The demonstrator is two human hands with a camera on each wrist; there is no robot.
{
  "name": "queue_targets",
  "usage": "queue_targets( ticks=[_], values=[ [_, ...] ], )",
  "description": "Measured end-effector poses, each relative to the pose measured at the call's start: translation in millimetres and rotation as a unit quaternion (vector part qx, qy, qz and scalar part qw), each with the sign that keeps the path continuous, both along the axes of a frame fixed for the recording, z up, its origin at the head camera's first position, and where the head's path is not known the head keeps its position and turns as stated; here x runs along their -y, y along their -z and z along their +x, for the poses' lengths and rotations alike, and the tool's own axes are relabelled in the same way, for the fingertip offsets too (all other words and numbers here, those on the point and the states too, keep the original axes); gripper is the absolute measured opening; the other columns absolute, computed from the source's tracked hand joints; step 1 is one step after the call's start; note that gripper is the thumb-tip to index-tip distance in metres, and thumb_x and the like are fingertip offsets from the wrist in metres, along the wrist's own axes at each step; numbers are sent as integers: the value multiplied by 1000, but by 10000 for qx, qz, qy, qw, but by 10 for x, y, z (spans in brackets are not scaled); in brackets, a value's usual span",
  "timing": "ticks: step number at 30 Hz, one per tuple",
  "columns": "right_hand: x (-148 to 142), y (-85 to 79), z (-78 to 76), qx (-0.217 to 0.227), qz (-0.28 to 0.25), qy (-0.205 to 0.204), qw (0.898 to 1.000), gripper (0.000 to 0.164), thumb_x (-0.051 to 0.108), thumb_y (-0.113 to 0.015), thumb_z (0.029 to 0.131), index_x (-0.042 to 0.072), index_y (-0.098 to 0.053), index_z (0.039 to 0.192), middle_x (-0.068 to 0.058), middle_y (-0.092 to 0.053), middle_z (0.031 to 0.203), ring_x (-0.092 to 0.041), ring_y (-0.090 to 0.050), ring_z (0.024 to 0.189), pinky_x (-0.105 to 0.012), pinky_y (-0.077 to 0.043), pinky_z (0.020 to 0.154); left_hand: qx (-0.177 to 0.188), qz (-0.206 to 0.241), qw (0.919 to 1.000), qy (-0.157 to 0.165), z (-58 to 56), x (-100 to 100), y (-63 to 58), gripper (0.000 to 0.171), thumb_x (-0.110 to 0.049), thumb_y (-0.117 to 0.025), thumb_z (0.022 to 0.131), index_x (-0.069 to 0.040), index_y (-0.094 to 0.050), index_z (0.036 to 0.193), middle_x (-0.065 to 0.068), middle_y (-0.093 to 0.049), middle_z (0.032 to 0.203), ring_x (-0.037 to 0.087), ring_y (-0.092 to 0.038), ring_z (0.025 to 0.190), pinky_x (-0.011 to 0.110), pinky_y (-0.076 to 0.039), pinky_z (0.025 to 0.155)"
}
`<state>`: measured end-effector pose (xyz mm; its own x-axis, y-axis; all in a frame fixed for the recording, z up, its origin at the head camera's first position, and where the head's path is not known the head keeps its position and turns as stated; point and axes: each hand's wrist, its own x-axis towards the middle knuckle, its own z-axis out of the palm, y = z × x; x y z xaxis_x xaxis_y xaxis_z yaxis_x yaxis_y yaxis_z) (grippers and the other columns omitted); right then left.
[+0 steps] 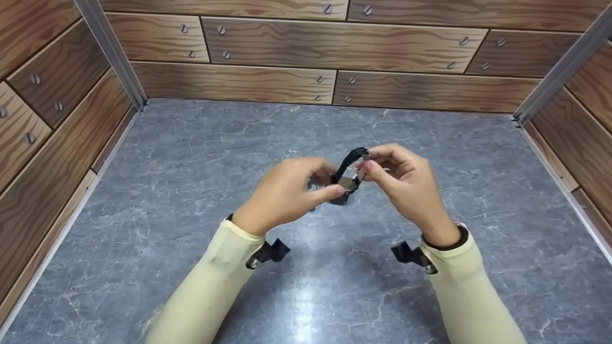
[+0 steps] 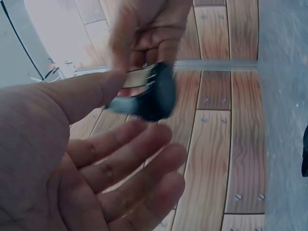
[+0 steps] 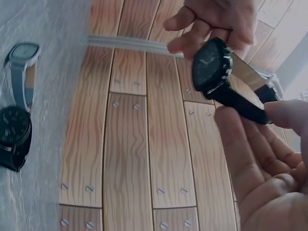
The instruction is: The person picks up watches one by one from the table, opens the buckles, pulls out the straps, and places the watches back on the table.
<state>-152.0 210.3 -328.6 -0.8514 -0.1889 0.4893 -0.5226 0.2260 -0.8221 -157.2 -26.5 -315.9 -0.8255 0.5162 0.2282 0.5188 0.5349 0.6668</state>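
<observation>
A black wristwatch (image 3: 211, 67) with a squarish dial hangs in the air between the hands. My right hand (image 1: 406, 181) pinches its black strap (image 3: 245, 106) between thumb and fingers, and the strap bends in an arch. Close beside the watch is my left hand (image 1: 291, 188), its fingers (image 2: 130, 163) spread and relaxed below it. The left thumb (image 2: 91, 91) crosses in front of part of the watch; whether it touches is unclear. In the left wrist view the wristwatch (image 2: 159, 94) is blurred.
Two more watches lie on the grey marbled table (image 1: 205, 143): one with a grey strap (image 3: 19, 82) and a black round one (image 3: 14, 127). In the head view the left hand mostly hides them. Wood-patterned walls (image 1: 287, 43) surround the table at the back and sides.
</observation>
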Motion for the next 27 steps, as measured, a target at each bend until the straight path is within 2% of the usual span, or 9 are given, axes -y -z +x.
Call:
queue_targets(
  ticks=[2, 7, 11, 16, 18, 21, 24, 27],
  values=[
    [-2, 1, 11, -86, -9, -180, 9998, 13, -4, -65, 99, -8, -70, 110, -15, -73, 96, -18, -70, 84, -28, -61, 76, -98, 19, 9999, 82, 10, 4, -2, 23, -39, -73, 98, -20, -74, 111, -13, -73, 96, 1, -66, 87, 28, -54, 78],
    [-32, 11, 6, -562, 768, -371, 9948, 21, -4, -69, 96, -3, -69, 117, -9, -74, 104, -16, -71, 92, -27, -60, 80, -1099, -319, 9934, 50, 29, 46, 0, 13, -34, -74, 97, -21, -75, 101, -11, -70, 94, 4, -64, 86, 26, -53, 77],
    [-57, 8, -4, -1216, 1572, -418, 9792, 36, -1, -75, 91, 0, -67, 126, -5, -72, 118, -18, -68, 105, -28, -58, 90, -1933, -616, 9792, -88, 54, 77, 4, 14, -32, -75, 97, -19, -76, 100, -8, -68, 92, 8, -63, 80, 26, -53, 70],
    [-64, -20, 5, -1845, 2014, -257, 9616, 33, 1, -77, 91, 4, -70, 123, -4, -73, 116, -18, -68, 102, -25, -54, 91, -2819, -724, 9562, -300, 71, 84, 6, 13, -26, -75, 97, -15, -76, 102, -4, -68, 91, 11, -61, 77, 26, -53, 65],
    [-66, -27, 5, -2025, 2034, -194, 9577, 30, 1, -78, 90, 4, -71, 119, -4, -73, 111, -17, -68, 98, -25, -55, 89, -3005, -734, 9503, -360, 75, 82, 7, 11, -24, -75, 97, -14, -76, 101, -3, -67, 91, 12, -59, 79, 26, -52, 65],
    [-64, -27, 0, -2247, 1955, -150, 9545, 26, -1, -78, 89, 4, -73, 114, -4, -73, 104, -17, -67, 91, -25, -55, 84, -3119, -727, 9465, -388, 75, 77, 14, 10, -22, -73, 97, -13, -75, 100, -3, -66, 91, 14, -57, 80, 26, -51, 65],
    [-44, -24, -4, -2376, 1721, -107, 9559, 25, -5, -78, 87, 5, -75, 110, -5, -73, 99, -15, -67, 86, -19, -55, 81, -3119, -707, 9467, -388, 62, 75, 24, 11, -23, -72, 98, -13, -74, 101, -3, -66, 92, 14, -56, 81, 25, -50, 66],
    [-22, -23, -8, -2393, 1481, -23, 9596, 27, -9, -77, 86, 5, -75, 109, -6, -74, 98, -13, -69, 87, -17, -56, 80, -3005, -684, 9504, -430, 38, 83, 32, 15, -26, -72, 97, -13, -73, 105, -4, -68, 95, 14, -58, 83, 26, -51, 67]
  ],
)
